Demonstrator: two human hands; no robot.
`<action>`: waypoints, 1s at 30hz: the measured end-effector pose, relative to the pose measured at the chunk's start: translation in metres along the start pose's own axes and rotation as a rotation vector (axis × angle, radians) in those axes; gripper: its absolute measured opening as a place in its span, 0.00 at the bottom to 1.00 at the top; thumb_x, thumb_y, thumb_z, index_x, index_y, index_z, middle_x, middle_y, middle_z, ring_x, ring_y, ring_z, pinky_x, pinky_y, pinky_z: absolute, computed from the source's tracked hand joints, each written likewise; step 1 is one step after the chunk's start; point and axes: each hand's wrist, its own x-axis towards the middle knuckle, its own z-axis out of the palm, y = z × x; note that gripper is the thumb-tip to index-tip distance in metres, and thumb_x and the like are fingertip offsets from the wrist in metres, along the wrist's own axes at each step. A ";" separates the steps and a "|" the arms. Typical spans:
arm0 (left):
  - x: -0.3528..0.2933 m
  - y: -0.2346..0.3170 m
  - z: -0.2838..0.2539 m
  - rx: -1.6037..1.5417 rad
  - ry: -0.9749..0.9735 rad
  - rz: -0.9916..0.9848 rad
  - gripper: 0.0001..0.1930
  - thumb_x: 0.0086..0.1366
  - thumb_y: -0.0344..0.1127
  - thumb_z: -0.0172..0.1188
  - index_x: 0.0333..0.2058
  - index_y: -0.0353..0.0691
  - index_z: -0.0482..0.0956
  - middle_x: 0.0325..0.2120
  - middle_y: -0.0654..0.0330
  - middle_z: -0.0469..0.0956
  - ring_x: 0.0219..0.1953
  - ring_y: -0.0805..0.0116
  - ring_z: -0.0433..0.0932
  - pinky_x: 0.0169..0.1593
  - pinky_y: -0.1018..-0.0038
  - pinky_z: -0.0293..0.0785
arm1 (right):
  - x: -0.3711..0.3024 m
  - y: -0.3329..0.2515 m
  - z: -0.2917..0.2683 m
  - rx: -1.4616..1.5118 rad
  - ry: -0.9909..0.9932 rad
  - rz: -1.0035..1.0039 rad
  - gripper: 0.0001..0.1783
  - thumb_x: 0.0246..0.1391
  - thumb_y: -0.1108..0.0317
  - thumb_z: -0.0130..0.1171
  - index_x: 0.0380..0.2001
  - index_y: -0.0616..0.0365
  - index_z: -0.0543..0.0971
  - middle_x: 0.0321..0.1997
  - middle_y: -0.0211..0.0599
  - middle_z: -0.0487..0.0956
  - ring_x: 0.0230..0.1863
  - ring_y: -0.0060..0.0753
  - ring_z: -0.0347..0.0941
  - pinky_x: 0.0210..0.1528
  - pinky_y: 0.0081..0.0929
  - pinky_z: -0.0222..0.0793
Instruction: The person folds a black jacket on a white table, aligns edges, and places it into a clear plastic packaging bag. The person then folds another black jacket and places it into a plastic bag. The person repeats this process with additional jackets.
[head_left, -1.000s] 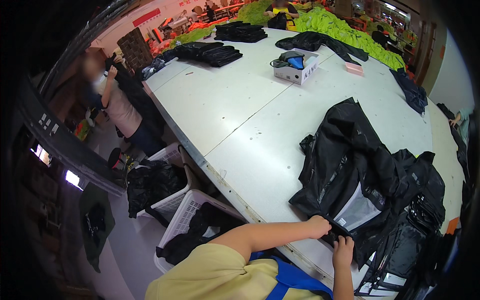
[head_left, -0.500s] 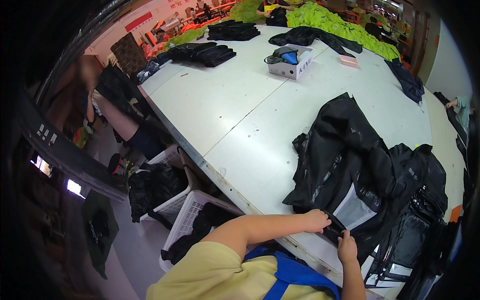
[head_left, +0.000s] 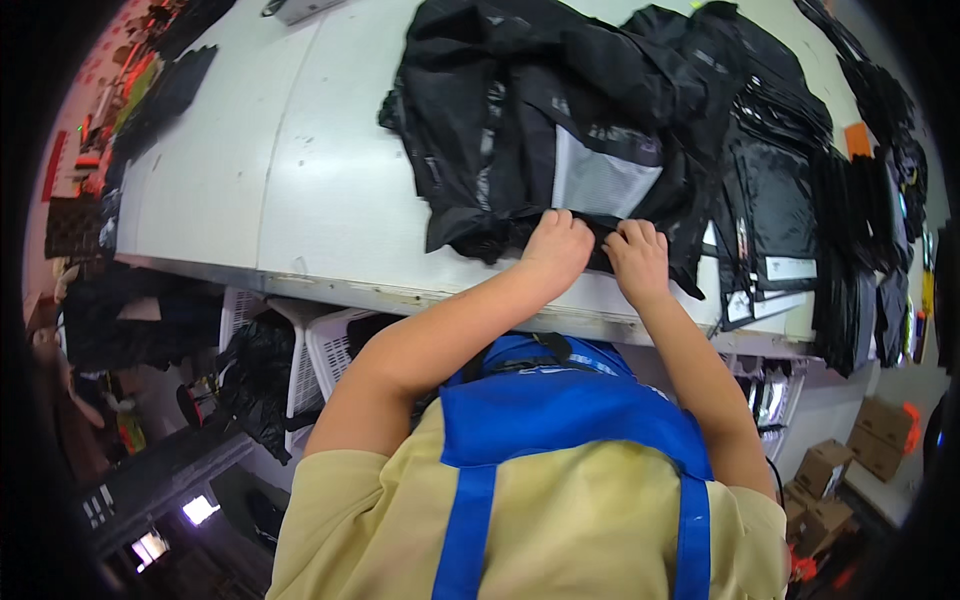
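white counter point(head_left: 340, 150) spans room before us. black garment point(head_left: 530, 90) lies rumpled along its near edge, pale mesh panel point(head_left: 600, 180) facing up. our left hand point(head_left: 560, 240) curled closed on near hem; right hand point(head_left: 640, 258) just beside, fingers bent closed on same hem. cloth looks light, limp, slick, hardly fragile; we judge hem best hold, pinched at two spots. left, below counter: white basket point(head_left: 303, 378) with black bundle point(head_left: 255, 370); second basket point(head_left: 328, 350) just right, something black inside. far right side: cardboard boxes point(head_left: 825, 468), contents hidden.
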 end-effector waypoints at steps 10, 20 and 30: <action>0.015 0.041 0.018 -0.279 0.065 -0.062 0.09 0.55 0.35 0.58 0.36 0.49 0.81 0.38 0.60 0.73 0.44 0.58 0.69 0.43 0.60 0.61 | -0.039 0.046 -0.022 0.306 -0.441 0.413 0.27 0.37 0.75 0.63 0.46 0.60 0.70 0.40 0.46 0.77 0.48 0.50 0.71 0.54 0.38 0.65; 0.026 0.044 -0.003 -0.881 -0.143 -0.394 0.15 0.54 0.47 0.63 0.33 0.43 0.80 0.28 0.57 0.80 0.37 0.55 0.77 0.45 0.61 0.66 | -0.039 0.042 -0.028 1.050 -0.371 0.607 0.20 0.44 0.84 0.54 0.43 0.60 0.68 0.40 0.38 0.77 0.47 0.30 0.74 0.50 0.24 0.66; 0.013 0.039 0.012 -0.859 -0.042 -0.258 0.06 0.56 0.38 0.61 0.29 0.44 0.80 0.32 0.59 0.78 0.41 0.56 0.74 0.44 0.60 0.65 | -0.027 0.014 -0.044 0.470 -0.233 0.208 0.09 0.42 0.74 0.63 0.29 0.59 0.75 0.30 0.38 0.75 0.36 0.43 0.70 0.42 0.35 0.67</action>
